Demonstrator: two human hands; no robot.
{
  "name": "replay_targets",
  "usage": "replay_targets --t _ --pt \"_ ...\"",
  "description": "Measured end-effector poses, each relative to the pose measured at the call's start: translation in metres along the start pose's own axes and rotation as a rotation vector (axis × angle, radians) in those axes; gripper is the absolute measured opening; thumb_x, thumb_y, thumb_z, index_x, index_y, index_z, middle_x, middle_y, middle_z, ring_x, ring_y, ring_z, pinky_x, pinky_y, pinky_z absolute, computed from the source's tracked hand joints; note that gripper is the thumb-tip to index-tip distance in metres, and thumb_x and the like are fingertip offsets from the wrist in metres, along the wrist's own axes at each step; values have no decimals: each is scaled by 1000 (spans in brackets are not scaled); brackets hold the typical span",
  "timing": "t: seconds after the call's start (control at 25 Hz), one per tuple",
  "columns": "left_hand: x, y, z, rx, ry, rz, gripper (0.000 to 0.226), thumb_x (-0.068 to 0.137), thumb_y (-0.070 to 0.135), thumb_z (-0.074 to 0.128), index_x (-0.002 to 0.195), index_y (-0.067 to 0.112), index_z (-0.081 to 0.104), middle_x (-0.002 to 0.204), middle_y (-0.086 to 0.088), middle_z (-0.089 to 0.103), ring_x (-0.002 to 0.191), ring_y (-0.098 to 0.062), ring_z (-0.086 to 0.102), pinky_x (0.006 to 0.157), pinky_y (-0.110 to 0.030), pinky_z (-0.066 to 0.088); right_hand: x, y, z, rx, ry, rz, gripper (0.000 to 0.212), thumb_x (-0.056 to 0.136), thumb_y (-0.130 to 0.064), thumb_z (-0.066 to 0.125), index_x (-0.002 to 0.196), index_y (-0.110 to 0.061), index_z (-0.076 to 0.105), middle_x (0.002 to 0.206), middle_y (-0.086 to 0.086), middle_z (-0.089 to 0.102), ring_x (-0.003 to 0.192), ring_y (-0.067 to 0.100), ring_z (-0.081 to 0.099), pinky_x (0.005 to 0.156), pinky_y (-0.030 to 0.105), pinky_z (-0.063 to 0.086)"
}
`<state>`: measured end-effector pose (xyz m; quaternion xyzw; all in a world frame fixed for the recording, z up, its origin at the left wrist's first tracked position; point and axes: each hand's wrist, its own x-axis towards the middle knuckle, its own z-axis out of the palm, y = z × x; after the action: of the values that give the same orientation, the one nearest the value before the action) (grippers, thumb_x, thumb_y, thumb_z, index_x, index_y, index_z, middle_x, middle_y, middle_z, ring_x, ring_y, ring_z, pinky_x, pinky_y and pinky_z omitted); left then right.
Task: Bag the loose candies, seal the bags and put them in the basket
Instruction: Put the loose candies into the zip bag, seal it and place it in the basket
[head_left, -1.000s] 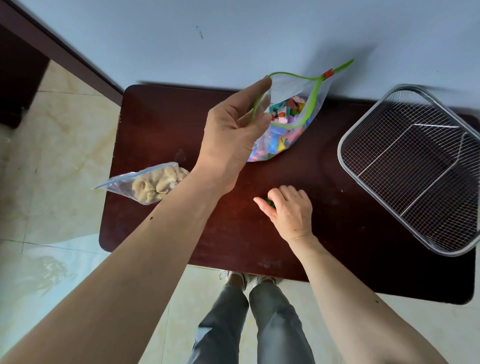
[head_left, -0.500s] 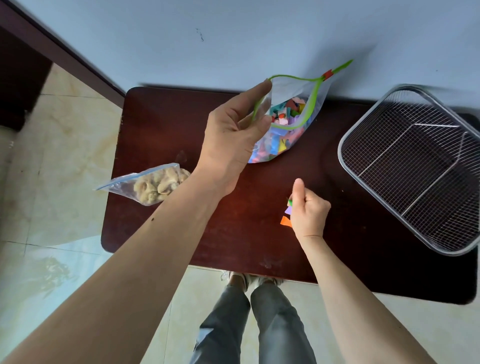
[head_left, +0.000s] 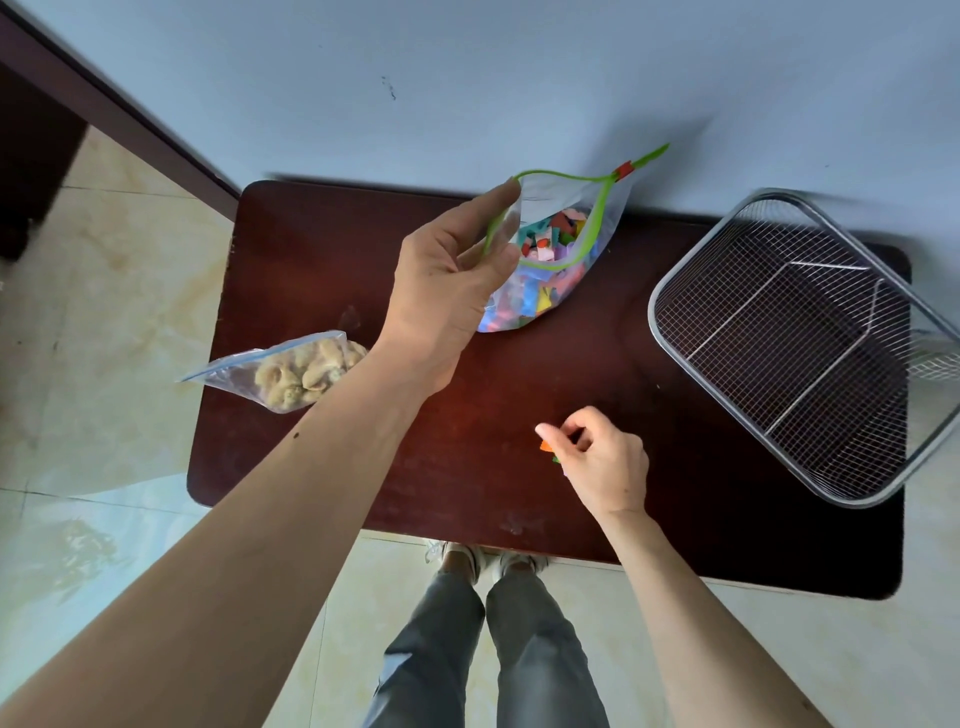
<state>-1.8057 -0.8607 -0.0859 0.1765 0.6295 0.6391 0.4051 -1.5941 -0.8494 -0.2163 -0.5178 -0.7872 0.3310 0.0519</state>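
- Left hand (head_left: 447, 291) fingers pinch the green rim of the open candy bag (head_left: 550, 260), holding its mouth wide above the bench (head_left: 675, 493).
- Right hand (head_left: 605, 460) fingers clenched on loose candies (head_left: 546, 447), near side of the bag; count unclear, probably two.
- Lift straight to the mouth, release inside the rim.
- Wire basket (head_left: 779, 343), right of the bag, waits empty.

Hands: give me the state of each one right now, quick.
Left hand: grip closed on the rim of the open zip bag, holding it up.
Right hand: grip closed on loose candies.
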Motion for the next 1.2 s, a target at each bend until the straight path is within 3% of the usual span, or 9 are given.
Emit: replay_targets --t 0.24,0.4,0.6,0.68,0.88,0.96,1.04,1.2 --pt "-1 0 2 4 3 2 49 89 -16 53 135 0 51 139 -13 57 128 -16 56 103 -26 47 -4 6 -11 -107 -139 -31 33 72 -53 74 86 -25 65 59 -5 68 66 23 68 62 31 49" --pt "-2 1 2 9 7 2 49 89 -15 54 135 1 51 139 -12 57 127 -16 57 102 -24 48 1 0 -14 -52 -170 15 26 77 -49 72 84 -24 66 55 -9 63 67 19 67 62 31 46" --pt "-3 1 2 4 11 -2 49 89 -15 53 135 0 51 139 -12 57 128 -17 56 102 -22 47 14 -36 -35 419 21 147 20 74 -30 80 70 -15 67 43 -9 49 41 5 50 52 23 42" --pt "-4 2 1 13 16 -9 48 89 -15 54 135 1 52 138 -11 58 128 -15 56 103 -22 46 25 -62 -53 640 111 180 17 75 -19 81 72 -9 67 49 3 46 38 4 42 46 19 41" --pt "-6 4 -2 26 -11 -20 49 89 -14 54 135 4 54 138 -9 59 130 -15 54 111 -37 42 55 -126 -98 859 235 19 12 77 -12 79 80 -6 68 51 7 42 42 3 34 42 12 38" --pt "-7 6 -3 40 -15 -32 50 89 -14 54 134 6 55 138 -7 59 130 -13 54 113 -38 41 70 -141 -105 826 281 -98 13 76 -19 80 80 -12 70 48 5 41 44 5 32 47 16 35" --pt "-9 8 -3 51 -15 -41 50 89 -13 54 135 7 55 138 -6 59 131 -12 53 114 -38 39 82 -147 -104 744 290 -160 14 74 -27 81 78 -18 71 42 -10 39 43 5 32 53 20 34" --pt "-7 9 -3 64 -10 -59 51 87 -12 54 134 9 56 138 -4 59 132 -11 52 115 -41 37 91 -149 -99 707 255 -146 14 71 -34 81 77 -26 71 39 -11 41 43 7 38 57 38 53"
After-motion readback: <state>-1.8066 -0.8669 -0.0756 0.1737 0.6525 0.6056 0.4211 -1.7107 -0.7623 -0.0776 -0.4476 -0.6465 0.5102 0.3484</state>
